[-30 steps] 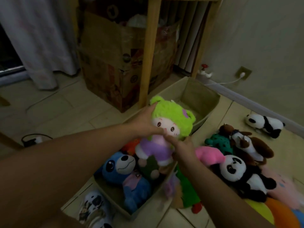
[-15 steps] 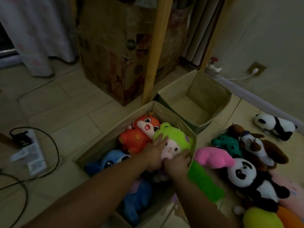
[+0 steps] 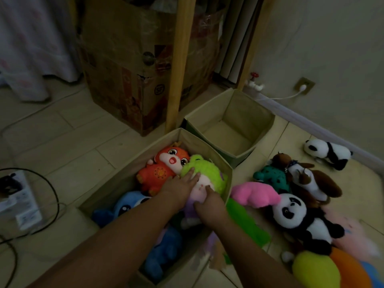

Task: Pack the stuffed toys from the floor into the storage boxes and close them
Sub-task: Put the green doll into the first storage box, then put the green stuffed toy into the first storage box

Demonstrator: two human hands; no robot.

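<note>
A green-hooded doll (image 3: 209, 173) lies in the near beige storage box (image 3: 204, 149), beside an orange plush (image 3: 164, 165) and a blue plush (image 3: 124, 206). My left hand (image 3: 180, 188) lies flat on the doll's face and hood, fingers spread. My right hand (image 3: 209, 206) presses on the doll's purple body, fingers bent onto it. A second beige box (image 3: 264, 117) stands open behind, with nothing inside. On the floor to the right lie a pink plush (image 3: 255, 194), a big panda (image 3: 291, 213), a teal plush (image 3: 272, 175), a brown-white dog (image 3: 311, 179) and a small panda (image 3: 328, 152).
A large cardboard carton (image 3: 128, 65) and a wooden post (image 3: 180, 59) stand behind the boxes. A power strip with black cables (image 3: 20, 202) lies on the tiles at the left. A wall with a socket (image 3: 304, 85) runs along the right. Yellow and orange plush (image 3: 324, 269) sit at the bottom right.
The green-hooded doll went from being held above the near box down into it. Both hands followed and now press on it; the left hand has flattened out.
</note>
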